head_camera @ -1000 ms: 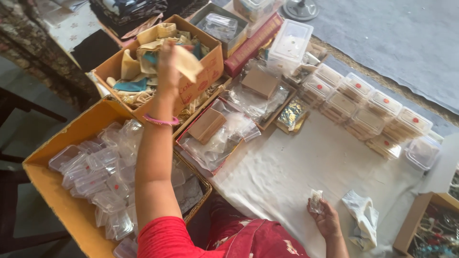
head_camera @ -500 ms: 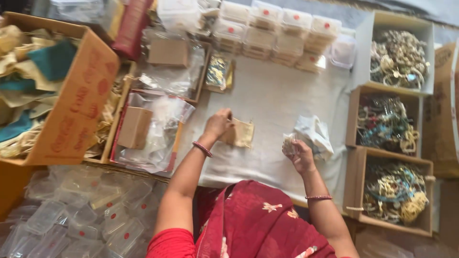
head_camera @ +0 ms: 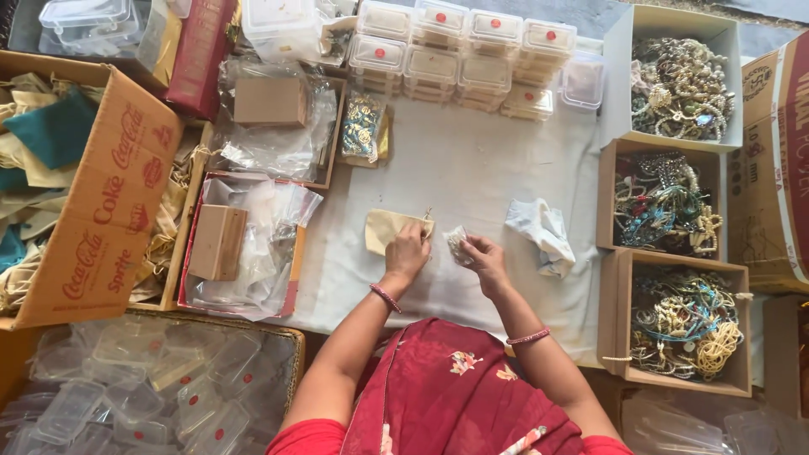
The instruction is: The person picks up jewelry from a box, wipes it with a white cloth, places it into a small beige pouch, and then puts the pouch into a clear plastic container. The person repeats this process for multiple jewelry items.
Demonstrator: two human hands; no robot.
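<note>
At the far left a large printed cardboard box (head_camera: pixel 101 211) holds folded cloth pouches in cream and teal, and below it a basket (head_camera: pixel 291 337) is filled with clear plastic containers. Next along, two shallow trays carry crumpled clear bags, each with a small brown cardboard box (head_camera: pixel 217 242) lying on top. On the pale cloth-covered work surface (head_camera: pixel 472 152) lies a small cream cloth pouch (head_camera: pixel 383 229), flat, with its right end under the left hand (head_camera: pixel 409 251); the fingers of that hand are curled together and press down on the pouch's edge, where a thin drawstring pokes out just above the knuckles. Just to the right, almost touching the left hand, the right hand (head_camera: pixel 484 257) pinches a small glittering packet of jewellery (head_camera: pixel 456 244) between thumb and fingertips, the packet sticking out to the left of the fingers and sitting just beside the pouch's mouth. Further right a crumpled white plastic bag (head_camera: pixel 541 232) rests on the cloth, apart from both hands. Along the top runs a row of stacked clear lidded boxes (head_camera: pixel 459 50) with red dots. At the far right three open cardboard boxes (head_camera: pixel 674 329) hold tangled beaded necklaces and bangles.
</note>
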